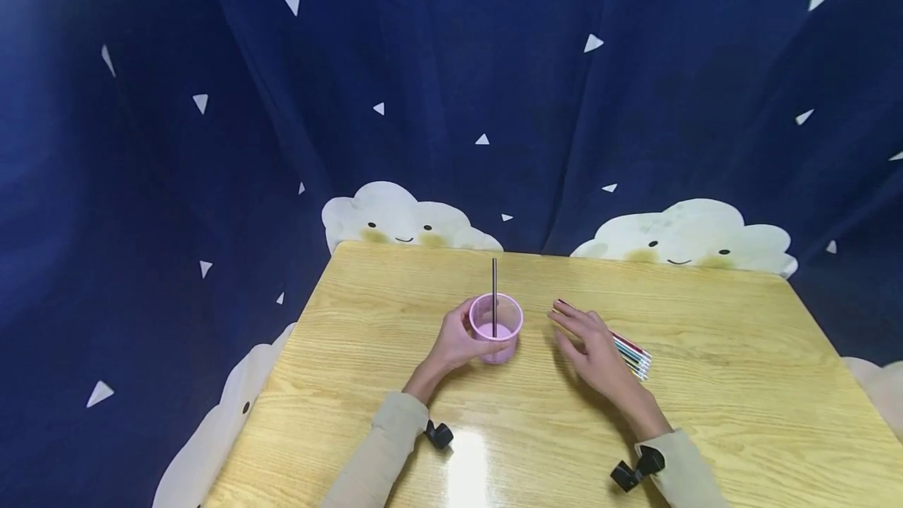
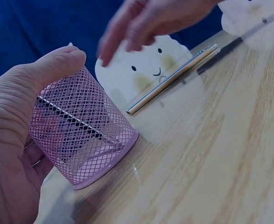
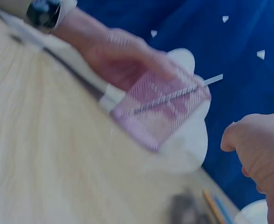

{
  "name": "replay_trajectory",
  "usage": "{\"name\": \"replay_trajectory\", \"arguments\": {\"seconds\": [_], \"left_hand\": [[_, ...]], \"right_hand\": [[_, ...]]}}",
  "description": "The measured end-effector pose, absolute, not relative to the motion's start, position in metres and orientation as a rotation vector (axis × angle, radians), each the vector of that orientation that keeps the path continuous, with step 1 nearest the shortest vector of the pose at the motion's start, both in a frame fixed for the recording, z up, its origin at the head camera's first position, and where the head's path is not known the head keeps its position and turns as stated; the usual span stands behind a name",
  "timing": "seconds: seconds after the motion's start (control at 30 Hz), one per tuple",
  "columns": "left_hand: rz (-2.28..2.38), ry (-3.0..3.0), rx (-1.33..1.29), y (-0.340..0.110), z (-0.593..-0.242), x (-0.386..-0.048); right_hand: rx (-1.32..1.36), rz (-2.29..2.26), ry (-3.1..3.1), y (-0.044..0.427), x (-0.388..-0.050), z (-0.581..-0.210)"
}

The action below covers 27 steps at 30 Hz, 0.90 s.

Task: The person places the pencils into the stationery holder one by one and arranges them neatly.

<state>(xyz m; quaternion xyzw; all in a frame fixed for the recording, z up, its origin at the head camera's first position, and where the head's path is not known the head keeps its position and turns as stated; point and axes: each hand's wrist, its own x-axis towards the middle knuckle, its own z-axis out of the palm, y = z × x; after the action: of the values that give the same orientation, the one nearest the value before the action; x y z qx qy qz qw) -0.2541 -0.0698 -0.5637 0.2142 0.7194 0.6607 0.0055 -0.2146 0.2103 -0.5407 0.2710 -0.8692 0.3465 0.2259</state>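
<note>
Pink mesh cup (image 1: 508,321) sits near the table's middle, and you have it in your left hand (image 1: 454,342), wrapped from 8 o'clock, thumb on the near side, fingers round the back! That wrap probably steadies a light cup while leaving its mouth uncovered. Whether the base touches the wood or floats just above, you can't tell from these angles.

Inside, one dark stick (image 1: 495,288), likely a pencil, leans against the wall, taller than the rim, so its top pokes out toward 12.

Over at 3 o'clock, your right hand (image 1: 595,351) hovers, fingers extended, thumb apart, nothing visible in its grasp. Below it lie slim pencils (image 1: 638,363), side by side, running from 10 to 4 o'clock, perhaps bunched for easy reach. What's in your way? That same hand, hiding their middles from above!

Out at 12 hangs the blue curtain (image 1: 437,100), smiling clouds at 11 and 2, well clear of your work; glare brightens the tabletop (image 1: 741,382) at 6.
</note>
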Motion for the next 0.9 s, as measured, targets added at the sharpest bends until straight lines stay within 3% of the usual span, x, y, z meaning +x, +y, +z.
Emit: {"name": "replay_trajectory", "arguments": {"seconds": [0.37,0.9], "left_hand": [[2.126,2.174,0.685,-0.068,-0.564,-0.255],[2.066,2.262,0.643,-0.068,-0.565,-0.254]], "right_hand": [[0.698,0.660,-2.551,0.244,-0.202,-0.572],[0.670,0.387,-2.568,0.242,-0.201,-0.584]]}}
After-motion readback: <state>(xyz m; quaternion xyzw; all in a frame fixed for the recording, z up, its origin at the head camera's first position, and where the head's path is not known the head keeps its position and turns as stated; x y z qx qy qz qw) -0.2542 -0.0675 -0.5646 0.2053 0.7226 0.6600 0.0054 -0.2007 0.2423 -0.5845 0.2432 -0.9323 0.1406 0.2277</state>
